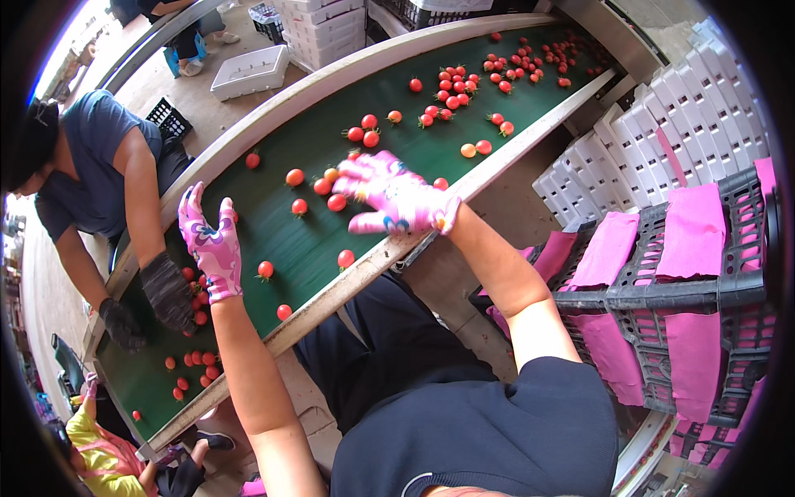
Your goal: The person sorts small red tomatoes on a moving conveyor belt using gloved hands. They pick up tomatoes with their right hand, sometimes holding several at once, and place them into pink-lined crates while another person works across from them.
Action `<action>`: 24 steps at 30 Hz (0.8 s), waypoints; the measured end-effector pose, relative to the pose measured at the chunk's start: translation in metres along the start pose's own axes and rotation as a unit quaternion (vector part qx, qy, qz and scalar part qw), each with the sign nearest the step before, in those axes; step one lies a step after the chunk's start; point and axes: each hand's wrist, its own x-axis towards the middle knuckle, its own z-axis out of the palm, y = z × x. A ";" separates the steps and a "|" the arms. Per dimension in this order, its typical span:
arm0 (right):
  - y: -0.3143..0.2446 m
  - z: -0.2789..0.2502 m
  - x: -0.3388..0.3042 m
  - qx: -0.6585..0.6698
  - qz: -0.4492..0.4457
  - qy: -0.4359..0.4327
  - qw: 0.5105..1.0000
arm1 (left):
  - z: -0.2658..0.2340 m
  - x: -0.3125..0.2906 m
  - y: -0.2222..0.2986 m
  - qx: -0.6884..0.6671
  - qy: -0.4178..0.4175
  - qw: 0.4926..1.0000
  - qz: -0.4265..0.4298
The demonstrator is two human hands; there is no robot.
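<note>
Small red cherry tomatoes point(370, 138) lie scattered over a green conveyor belt point(273, 215), a few of them orange. My left hand point(212, 248), in a pink patterned glove, is raised over the belt with thumb and fingers apart and nothing in it. Close to its wrist is a cluster of tomatoes, partly hidden behind it. My right hand point(393, 197), gloved alike, hovers palm down over the belt near its closer edge. Its fingers are spread and slightly blurred, next to several tomatoes point(322, 186). No tomato shows in its grip; what lies under the palm is hidden.
Across the belt a co-worker's dark-gloved hands point(169, 291) reach among tomatoes. Another person in yellow point(103, 443) is at the lower left. Black crates with pink cloths point(691, 232) and stacked white crates point(662, 124) stand at my right. A white rail point(331, 306) edges the belt.
</note>
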 end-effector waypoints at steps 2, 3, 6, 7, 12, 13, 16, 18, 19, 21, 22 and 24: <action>-0.003 0.006 -0.001 0.191 -0.093 -0.032 0.977 | 0.003 0.000 0.003 0.008 -0.010 1.000 0.007; -0.005 0.006 -0.003 0.260 -0.098 -0.011 0.961 | 0.005 0.000 0.005 0.012 -0.015 1.000 0.010; 0.015 -0.001 0.007 0.311 -0.048 0.045 0.948 | 0.008 0.000 0.013 0.014 -0.037 0.999 0.006; 0.022 -0.007 0.014 0.225 -0.025 0.109 0.968 | 0.010 0.000 0.013 0.022 -0.042 0.999 0.012; 0.040 0.020 0.038 -0.183 0.155 -0.032 0.970 | 0.011 -0.001 0.015 0.039 -0.058 0.997 0.020; 0.032 0.013 0.038 -0.109 0.092 -0.022 0.990 | 0.010 0.000 0.013 0.038 -0.054 0.998 0.024; 0.033 0.031 0.029 0.098 -0.144 0.098 0.980 | 0.009 -0.001 0.012 0.040 -0.051 0.998 0.025; 0.031 0.010 0.025 0.081 -0.099 0.137 0.982 | 0.008 -0.001 0.010 0.038 -0.042 0.998 0.027; 0.043 0.006 0.021 -0.030 -0.011 0.159 0.987 | 0.010 0.001 0.013 0.029 -0.043 0.998 0.024; 0.062 0.008 0.019 -0.158 0.205 0.142 0.955 | 0.009 0.000 0.011 0.028 -0.045 0.998 0.027; 0.076 0.009 0.013 -0.195 0.273 0.088 0.938 | 0.011 0.001 0.013 0.030 -0.049 0.998 0.030; 0.089 0.014 0.012 -0.159 0.267 0.060 0.949 | 0.012 0.002 0.015 0.034 -0.052 0.997 0.034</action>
